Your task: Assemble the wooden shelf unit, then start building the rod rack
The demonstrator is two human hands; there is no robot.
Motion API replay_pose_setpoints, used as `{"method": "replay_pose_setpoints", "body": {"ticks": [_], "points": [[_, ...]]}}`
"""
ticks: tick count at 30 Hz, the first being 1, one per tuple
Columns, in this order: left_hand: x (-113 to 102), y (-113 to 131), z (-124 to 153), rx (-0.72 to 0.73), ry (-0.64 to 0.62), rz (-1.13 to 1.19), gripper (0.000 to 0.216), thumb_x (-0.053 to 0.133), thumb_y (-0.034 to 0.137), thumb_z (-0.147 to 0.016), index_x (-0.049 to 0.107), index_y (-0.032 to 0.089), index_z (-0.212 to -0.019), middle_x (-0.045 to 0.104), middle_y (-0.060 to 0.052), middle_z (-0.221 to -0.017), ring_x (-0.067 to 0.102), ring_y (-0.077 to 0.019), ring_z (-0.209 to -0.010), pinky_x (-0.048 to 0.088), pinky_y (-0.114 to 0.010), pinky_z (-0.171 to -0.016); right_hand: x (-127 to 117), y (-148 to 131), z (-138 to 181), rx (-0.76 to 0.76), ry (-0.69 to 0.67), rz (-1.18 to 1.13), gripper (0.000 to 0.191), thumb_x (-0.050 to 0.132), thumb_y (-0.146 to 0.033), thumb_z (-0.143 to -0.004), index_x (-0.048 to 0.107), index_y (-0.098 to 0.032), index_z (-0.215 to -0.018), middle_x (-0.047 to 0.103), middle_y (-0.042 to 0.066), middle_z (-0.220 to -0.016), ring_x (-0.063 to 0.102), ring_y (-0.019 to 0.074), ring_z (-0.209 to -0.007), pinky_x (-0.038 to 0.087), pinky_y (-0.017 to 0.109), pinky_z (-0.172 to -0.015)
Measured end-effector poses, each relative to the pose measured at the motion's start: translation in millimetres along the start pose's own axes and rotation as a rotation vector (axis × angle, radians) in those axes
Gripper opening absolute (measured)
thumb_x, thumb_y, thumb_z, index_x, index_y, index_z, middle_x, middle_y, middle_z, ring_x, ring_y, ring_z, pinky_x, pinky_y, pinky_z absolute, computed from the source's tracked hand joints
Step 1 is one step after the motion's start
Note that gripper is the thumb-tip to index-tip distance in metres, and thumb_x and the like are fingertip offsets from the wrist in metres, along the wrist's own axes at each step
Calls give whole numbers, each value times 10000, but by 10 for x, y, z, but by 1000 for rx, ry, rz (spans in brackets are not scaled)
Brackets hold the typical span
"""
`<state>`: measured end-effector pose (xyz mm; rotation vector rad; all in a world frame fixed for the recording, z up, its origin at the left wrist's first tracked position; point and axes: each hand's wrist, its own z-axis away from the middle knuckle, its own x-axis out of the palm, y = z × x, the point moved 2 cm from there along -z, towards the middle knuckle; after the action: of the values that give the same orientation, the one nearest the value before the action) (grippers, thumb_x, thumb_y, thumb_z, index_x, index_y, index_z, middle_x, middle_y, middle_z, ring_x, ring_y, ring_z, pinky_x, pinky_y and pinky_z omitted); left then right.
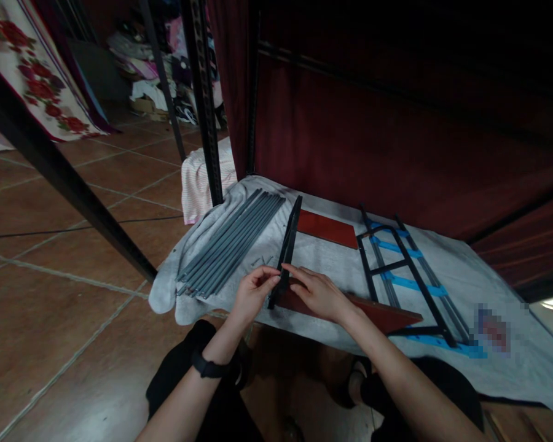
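A dark metal rail [287, 245] lies slanted on a grey cloth [313, 258] spread on the floor. My left hand [253, 288] pinches something small against the rail's near end. My right hand [317, 291] rests on the rail and on a dark red board [378, 314] beneath it, fingers curled around the rail. A second red panel [327, 228] lies further back. A few small screws [262, 261] lie loose on the cloth just beyond my left hand.
A bundle of grey metal bars [233, 242] lies to the left on the cloth. A black frame with blue tape [405, 270] lies to the right. A black upright post [205, 98] and a slanted black beam [64, 178] stand on the tiled floor [50, 294]. Dark red curtain [373, 123] behind.
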<state>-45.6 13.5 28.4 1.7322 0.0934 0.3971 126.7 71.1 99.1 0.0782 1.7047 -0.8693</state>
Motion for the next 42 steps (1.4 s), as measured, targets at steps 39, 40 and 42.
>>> {"method": "replay_pose_setpoints", "body": {"ticks": [39,40,42], "points": [[-2,7,6,-15,13,46,220,749,347,-802,688,179,-931,656,-13,-854,590,-140,-791,473,-249,-749,21,-7,-9,28,-50,66,568,387,-260,-988,334,-269,-1554,559,45,-1469,554,201,-1317,458,390,-1095],[0,-10,0,-19,9,28,212,748,355,-799,684,172,-886,637,-4,-800,572,-133,-750,465,-243,-720,22,-8,-9,29,-50,69,567,385,-258,-988,338,-260,-1553,558,51,-1470,552,204,-1319,458,392,-1096],[2,-29,-11,-6,-31,4,207,742,358,-798,686,165,-849,628,-5,-767,565,-135,-738,463,-246,-715,22,-11,-8,31,-53,70,567,388,-258,-987,342,-256,-1552,547,57,-1480,543,210,-1330,457,399,-1096]]}}
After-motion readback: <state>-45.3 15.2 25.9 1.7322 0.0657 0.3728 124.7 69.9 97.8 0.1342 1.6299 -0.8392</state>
